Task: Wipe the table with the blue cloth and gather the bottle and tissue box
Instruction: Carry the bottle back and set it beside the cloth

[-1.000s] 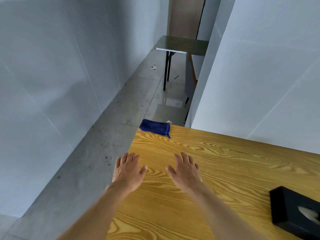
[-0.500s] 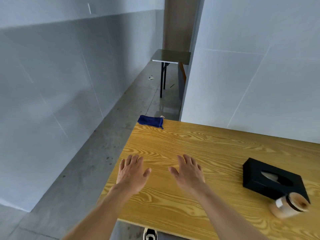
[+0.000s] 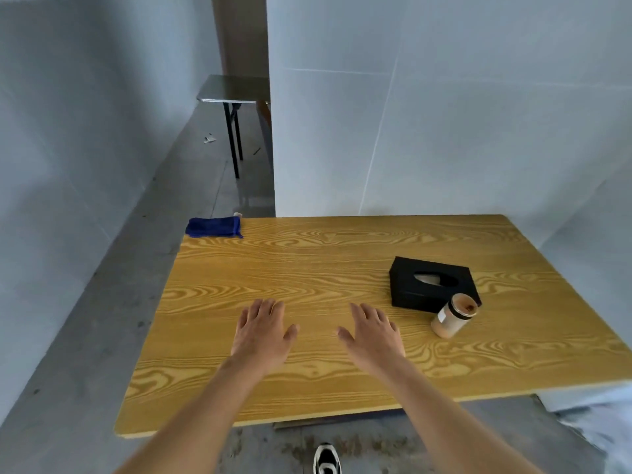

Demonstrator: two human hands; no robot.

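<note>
blue cloth point(image 3: 214, 227): folded up and parked on the far left corner of the table point(image 3: 307, 265), one edge poking a bit past the tabletop; nothing's touching it
tissue box point(image 3: 431, 288): black, laid flat on the right half of the table; an oval slot is cut in the top and a bit of white tissue can be seen inside
bottle point(image 3: 453, 315): a small jar-looking thing with tan contents and a dark band near the cap; it's set right against the near corner of the tissue box, looks tipped toward the camera, though that could just be the wide lens
left hand point(image 3: 261, 333): held out palm-down over the middle of the table; fingers straight and close together, thumb stuck out to the right; nothing's gripped, fully released
right hand point(image 3: 373, 335): same deal, mirrored; palm down, fingers stretched forward, thumb out to the left; nothing held; it's near the bottle but apart from it
arms: both bare forearms are stretched forward from the bottom edge, roughly parallel; whether the palms actually touch the wood can't be told
floor stuff: a black-and-white shoe point(image 3: 326, 460) is seen under the near table edge; a grey folding table point(image 3: 232, 88) stands down the corridor
</note>
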